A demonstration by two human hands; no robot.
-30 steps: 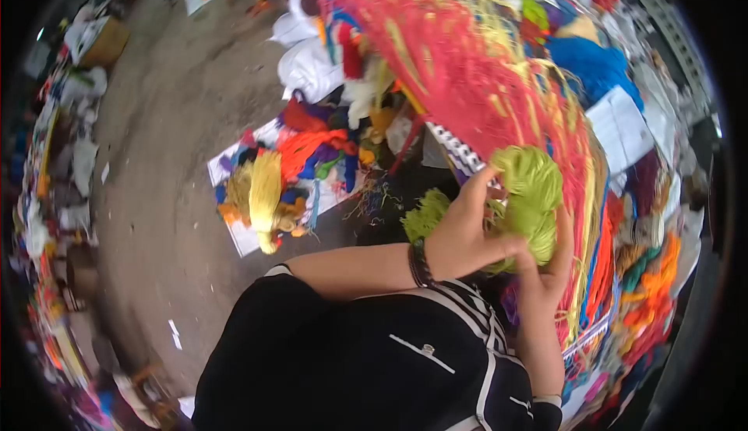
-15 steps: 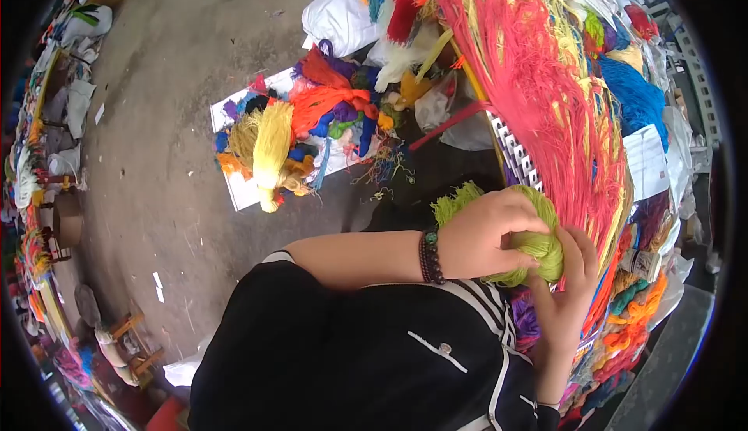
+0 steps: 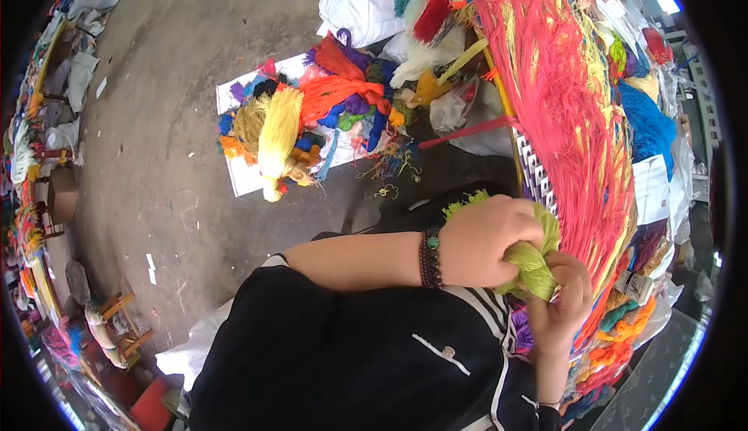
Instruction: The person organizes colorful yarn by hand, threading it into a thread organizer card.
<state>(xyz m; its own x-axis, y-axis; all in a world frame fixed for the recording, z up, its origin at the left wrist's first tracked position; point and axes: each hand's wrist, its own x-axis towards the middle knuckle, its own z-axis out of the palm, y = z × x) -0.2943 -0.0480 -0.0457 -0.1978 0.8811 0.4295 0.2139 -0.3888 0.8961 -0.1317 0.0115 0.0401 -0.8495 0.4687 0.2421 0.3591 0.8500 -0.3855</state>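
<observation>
A lime-green skein of yarn (image 3: pixel 536 272) is bunched between my two hands, a thick twisted part of it showing. My left hand (image 3: pixel 491 242), with dark bead bracelets at the wrist, is closed around the skein from the left. Fingers of my right hand (image 3: pixel 562 298) are curled and pinch the lower right end of the green yarn. Loose frayed green strands stick out above and behind my left hand. Beside the hands, long red and yellow yarn (image 3: pixel 557 104) lies in a thick bundle along a table.
On the floor ahead, a white sheet (image 3: pixel 248 185) bears mixed yarn, including a pale yellow hank (image 3: pixel 279 136). White sacks (image 3: pixel 360 12) stand behind it. Blue yarn (image 3: pixel 647 119) and a paper sheet (image 3: pixel 651 189) lie at the right. Yarn-laden shelving (image 3: pixel 39 220) runs along the left.
The green skein has gone from a rounded ball to a tighter twist between my hands. My left fingers have closed further, and my right hand has moved slightly down. The view has shifted a little.
</observation>
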